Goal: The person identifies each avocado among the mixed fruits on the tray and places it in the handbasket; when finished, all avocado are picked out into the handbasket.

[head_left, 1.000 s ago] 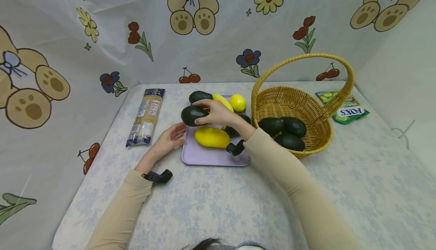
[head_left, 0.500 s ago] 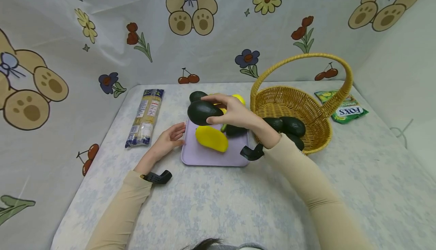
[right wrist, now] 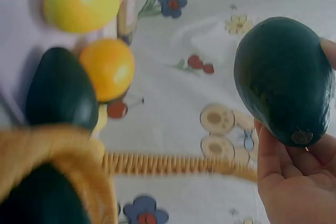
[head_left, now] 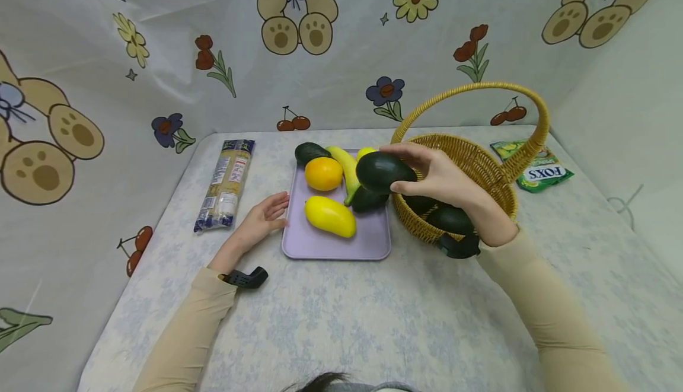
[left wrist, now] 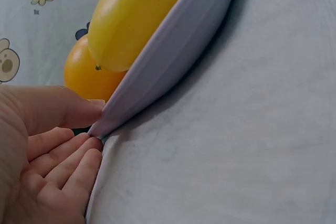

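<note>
My right hand [head_left: 445, 181] grips a dark green avocado [head_left: 385, 171] above the tray's right side, by the near-left rim of the wicker basket [head_left: 509, 208]. In the right wrist view, the fingers and thumb hold the avocado [right wrist: 286, 82] from its sides. Inside the basket lie several avocados [head_left: 450, 219], partly hidden by my hand. My left hand [head_left: 265, 217] is at the left edge of the lilac tray [head_left: 336, 251], fingers loosely extended. On the tray are a yellow mango [head_left: 331, 217], an orange [head_left: 323, 174], a banana [head_left: 345, 166], a partly hidden lemon [head_left: 366, 152] and two avocados [head_left: 369, 200].
A long clear-and-blue packet [head_left: 225, 184] of pale contents lies left of the tray. To the right of the basket is a green Fox's bag [head_left: 539, 169]. The basket's tall handle [head_left: 480, 86] arches overhead. A printed cloth [head_left: 341, 83] hangs behind the table.
My right hand has carried the avocado from above the tray's left side rightward to the basket's rim. The orange and lemon came into sight. My left hand stays at the tray edge.
</note>
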Demonstrator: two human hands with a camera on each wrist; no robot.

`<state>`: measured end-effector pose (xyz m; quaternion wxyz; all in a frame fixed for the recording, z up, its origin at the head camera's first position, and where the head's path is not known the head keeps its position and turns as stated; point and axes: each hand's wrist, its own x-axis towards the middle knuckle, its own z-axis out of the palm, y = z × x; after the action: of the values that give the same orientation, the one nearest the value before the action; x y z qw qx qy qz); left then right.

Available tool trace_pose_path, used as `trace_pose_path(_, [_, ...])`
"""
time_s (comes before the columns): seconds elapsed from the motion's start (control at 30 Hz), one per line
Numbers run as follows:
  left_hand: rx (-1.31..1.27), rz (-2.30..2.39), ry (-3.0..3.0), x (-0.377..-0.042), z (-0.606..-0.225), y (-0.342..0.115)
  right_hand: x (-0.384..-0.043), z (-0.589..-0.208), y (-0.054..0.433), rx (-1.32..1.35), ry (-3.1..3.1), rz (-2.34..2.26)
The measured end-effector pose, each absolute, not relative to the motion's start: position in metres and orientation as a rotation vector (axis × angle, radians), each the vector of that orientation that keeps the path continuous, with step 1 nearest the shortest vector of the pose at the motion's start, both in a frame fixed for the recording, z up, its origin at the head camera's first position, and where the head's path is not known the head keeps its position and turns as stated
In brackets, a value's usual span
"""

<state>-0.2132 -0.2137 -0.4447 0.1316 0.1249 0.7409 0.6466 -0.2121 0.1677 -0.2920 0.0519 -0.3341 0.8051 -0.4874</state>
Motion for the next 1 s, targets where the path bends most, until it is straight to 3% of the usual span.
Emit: trace_pose_path(1.0, [0.367,1.866,2.165,-0.213,-0.446,-0.213,-0.192,-0.335,0.306,-0.561,2.656,-1.376])
